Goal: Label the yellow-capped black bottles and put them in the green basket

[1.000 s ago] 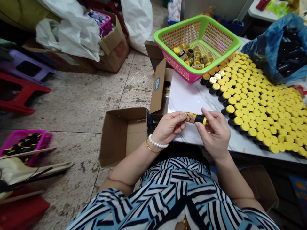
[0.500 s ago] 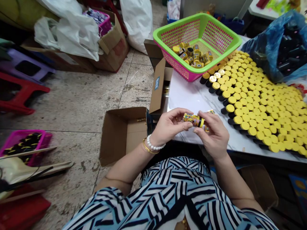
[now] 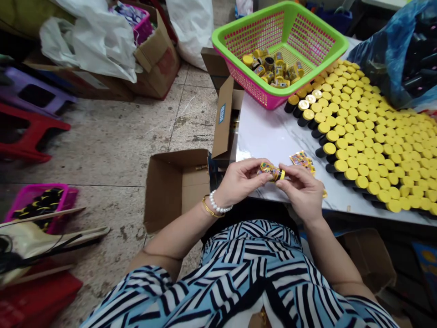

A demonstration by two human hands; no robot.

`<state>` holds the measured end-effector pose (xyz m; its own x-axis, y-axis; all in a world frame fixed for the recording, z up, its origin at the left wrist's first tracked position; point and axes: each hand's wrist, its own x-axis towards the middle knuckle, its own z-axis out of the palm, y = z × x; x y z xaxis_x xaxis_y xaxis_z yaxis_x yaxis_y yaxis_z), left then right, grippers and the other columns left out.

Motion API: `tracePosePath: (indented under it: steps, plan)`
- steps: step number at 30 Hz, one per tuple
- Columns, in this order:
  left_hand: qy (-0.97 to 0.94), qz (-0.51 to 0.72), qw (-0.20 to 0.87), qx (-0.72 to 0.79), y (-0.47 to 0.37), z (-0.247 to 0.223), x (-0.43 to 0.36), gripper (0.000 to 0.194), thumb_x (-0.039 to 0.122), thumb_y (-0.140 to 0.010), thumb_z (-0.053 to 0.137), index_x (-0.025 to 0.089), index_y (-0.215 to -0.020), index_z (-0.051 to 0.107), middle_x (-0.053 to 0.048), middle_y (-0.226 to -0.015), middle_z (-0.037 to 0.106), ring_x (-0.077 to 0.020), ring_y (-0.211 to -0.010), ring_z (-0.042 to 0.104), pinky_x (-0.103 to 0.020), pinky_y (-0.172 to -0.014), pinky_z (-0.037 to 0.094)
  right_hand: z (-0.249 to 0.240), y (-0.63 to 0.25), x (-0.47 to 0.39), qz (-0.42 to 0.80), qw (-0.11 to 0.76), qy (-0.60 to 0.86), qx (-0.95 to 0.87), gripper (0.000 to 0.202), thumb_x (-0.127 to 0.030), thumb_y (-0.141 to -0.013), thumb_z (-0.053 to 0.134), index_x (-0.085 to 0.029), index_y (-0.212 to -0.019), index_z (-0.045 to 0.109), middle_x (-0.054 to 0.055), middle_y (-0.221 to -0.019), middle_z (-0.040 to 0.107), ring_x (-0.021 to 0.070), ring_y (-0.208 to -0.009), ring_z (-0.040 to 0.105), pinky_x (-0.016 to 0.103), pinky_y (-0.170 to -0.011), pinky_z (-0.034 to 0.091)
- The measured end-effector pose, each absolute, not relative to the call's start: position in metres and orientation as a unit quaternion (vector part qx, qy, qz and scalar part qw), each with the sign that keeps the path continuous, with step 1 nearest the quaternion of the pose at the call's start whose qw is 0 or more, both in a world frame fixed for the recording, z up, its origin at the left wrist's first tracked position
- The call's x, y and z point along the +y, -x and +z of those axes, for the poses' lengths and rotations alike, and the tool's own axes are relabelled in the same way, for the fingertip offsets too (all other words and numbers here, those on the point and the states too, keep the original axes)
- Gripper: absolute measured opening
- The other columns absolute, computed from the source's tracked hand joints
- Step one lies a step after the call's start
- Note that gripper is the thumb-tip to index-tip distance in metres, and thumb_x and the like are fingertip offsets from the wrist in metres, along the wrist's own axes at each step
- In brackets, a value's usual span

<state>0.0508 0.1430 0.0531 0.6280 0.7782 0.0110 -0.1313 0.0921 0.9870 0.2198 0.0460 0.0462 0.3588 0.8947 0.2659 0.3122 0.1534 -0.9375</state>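
Between my hands lies a small yellow-capped bottle (image 3: 272, 171) in a colourful printed sleeve, tilted nearly flat above the table's front edge. My left hand (image 3: 244, 178) grips the sleeved end with thumb and fingers; a pearl bracelet and a gold bangle circle that wrist. The thumb and fingertips of my right hand (image 3: 300, 187) pinch the yellow cap end. Just behind my right hand, several flat printed sleeves (image 3: 302, 160) lie on the white marbled table (image 3: 262, 136). My right hand partly hides them.
Dense rows of black bottles with yellow caps (image 3: 368, 146) cover the table's right side. At the back stands a green and pink basket (image 3: 218, 38) holding sleeved bottles. A blue bag (image 3: 378, 59) sits far right. Left of the table are an open carton (image 3: 164, 191) and another box (image 3: 223, 123).
The printed sleeve now reaches the yellow cap, covering the black band that showed before. My right hand has shifted slightly left along the bottle, and more of the flat sleeves shows. The view has shifted slightly.
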Motion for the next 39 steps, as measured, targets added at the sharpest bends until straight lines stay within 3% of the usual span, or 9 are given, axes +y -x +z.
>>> tracePosePath:
  steps: [5, 9, 13, 19, 25, 30, 34, 39]
  plan:
    - [-0.515, 0.282, 0.772, 0.242, -0.051, 0.054, 0.155, 0.044, 0.035, -0.083, 0.083, 0.017, -0.121, 0.072, -0.008, -0.099, 0.073, -0.0129, -0.077, 0.065, -0.024, -0.069, 0.052, 0.051, -0.225, 0.05, 0.199, 0.556, 0.579, -0.562, 0.036, -0.025, -0.086, 0.08, -0.033, -0.121, 0.075, 0.006, -0.117, 0.069, 0.0234, -0.111, 0.069, 0.043, -0.089, 0.066]
    - [-0.488, 0.273, 0.795, 0.235, -0.052, 0.049, 0.16, 0.036, 0.031, -0.081, 0.085, 0.016, -0.112, 0.074, -0.006, -0.097, 0.073, -0.0109, -0.076, 0.063, -0.021, -0.068, 0.049, 0.05, -0.232, 0.051, 0.098, 0.508, 0.589, -0.621, 0.038, -0.024, -0.086, 0.079, -0.034, -0.122, 0.074, 0.005, -0.117, 0.071, 0.0253, -0.109, 0.07, 0.051, -0.102, 0.06]
    - [-0.509, 0.303, 0.772, 0.231, -0.058, 0.05, 0.16, 0.039, 0.027, -0.073, 0.09, 0.015, -0.108, 0.076, -0.007, -0.103, 0.073, -0.0145, -0.09, 0.068, -0.025, -0.084, 0.052, 0.047, -0.231, 0.051, 0.136, 0.529, 0.605, -0.58, 0.042, -0.028, -0.086, 0.08, -0.031, -0.126, 0.07, 0.006, -0.119, 0.071, 0.0246, -0.106, 0.071, 0.043, -0.089, 0.066]
    - [-0.595, 0.312, 0.713, 0.2, -0.061, 0.059, 0.167, 0.035, 0.025, -0.075, 0.088, 0.017, -0.107, 0.076, -0.008, -0.102, 0.074, -0.017, -0.092, 0.069, -0.028, -0.086, 0.053, 0.046, -0.233, 0.052, 0.166, 0.541, 0.621, -0.543, 0.037, -0.034, -0.079, 0.087, -0.028, -0.114, 0.075, 0.006, -0.107, 0.076, 0.0236, -0.094, 0.073, 0.044, -0.087, 0.066]
    - [-0.699, 0.318, 0.62, 0.161, -0.068, 0.065, 0.181, 0.03, 0.023, -0.078, 0.085, 0.021, -0.108, 0.081, -0.011, -0.111, 0.075, -0.0244, -0.109, 0.066, -0.038, -0.104, 0.048, 0.04, -0.231, 0.068, 0.339, 0.614, 0.587, -0.405, 0.035, -0.04, -0.078, 0.087, -0.022, -0.106, 0.077, 0.003, -0.087, 0.079, 0.0182, -0.068, 0.074, 0.037, -0.07, 0.068]
    - [-0.59, 0.337, 0.697, 0.226, -0.077, 0.062, 0.181, 0.055, 0.03, -0.081, 0.083, 0.024, -0.135, 0.07, -0.01, -0.119, 0.071, -0.0168, -0.095, 0.068, -0.027, -0.084, 0.054, 0.036, -0.228, 0.065, 0.265, 0.622, 0.603, -0.423, 0.04, -0.034, -0.079, 0.086, -0.025, -0.116, 0.074, 0.006, -0.109, 0.075, 0.0193, -0.091, 0.076, 0.037, -0.086, 0.067]
    - [-0.597, 0.334, 0.686, 0.249, -0.08, 0.06, 0.179, 0.031, 0.032, -0.082, 0.083, 0.016, -0.108, 0.081, -0.012, -0.107, 0.075, -0.0173, -0.094, 0.069, -0.027, -0.086, 0.055, 0.033, -0.226, 0.06, 0.25, 0.615, 0.6, -0.446, 0.039, -0.032, -0.083, 0.082, -0.026, -0.121, 0.074, 0.008, -0.122, 0.071, 0.0211, -0.1, 0.075, 0.038, -0.088, 0.068]
    - [-0.64, 0.343, 0.644, 0.24, -0.084, 0.062, 0.179, 0.025, 0.034, -0.084, 0.08, 0.014, -0.099, 0.082, -0.011, -0.1, 0.078, -0.0161, -0.088, 0.07, -0.025, -0.081, 0.055, 0.037, -0.222, 0.064, 0.378, 0.619, 0.582, -0.367, 0.033, -0.037, -0.082, 0.084, -0.021, -0.109, 0.075, 0.005, -0.094, 0.079, 0.0191, -0.075, 0.077, 0.037, -0.077, 0.069]
